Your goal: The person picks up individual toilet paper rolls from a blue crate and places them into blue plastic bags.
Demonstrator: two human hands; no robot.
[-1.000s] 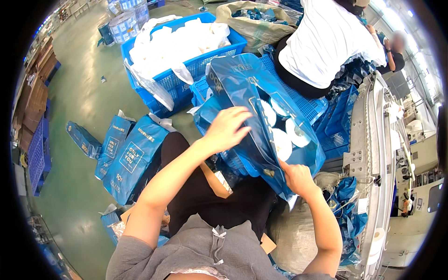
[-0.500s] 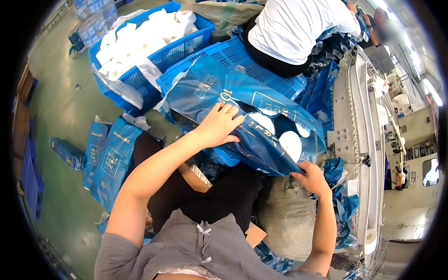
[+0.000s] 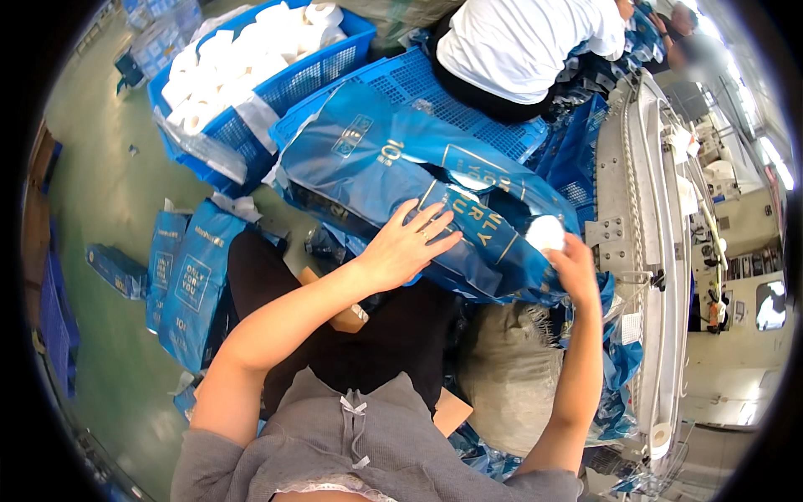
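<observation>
A large blue plastic bag with gold print lies across a blue crate in front of me. Through a long opening in the bag's side, white paper rolls show at its right end. My left hand rests on the front of the bag, fingers spread and gripping nothing. At the right end, my right hand has its fingers closed at the bag's edge beside a roll. Its fingertips are partly hidden, but it appears to pinch the film.
A blue crate heaped with white rolls stands at the far left. Packed blue bags stand left of my legs. A grey-white sack lies below the bag. Metal machinery runs along the right. A person in a white shirt bends ahead.
My left hand has moved down and right over the bag, its fingers now spread. My right hand has lifted the bag's near edge upward, covering more of the opening and rolls.
</observation>
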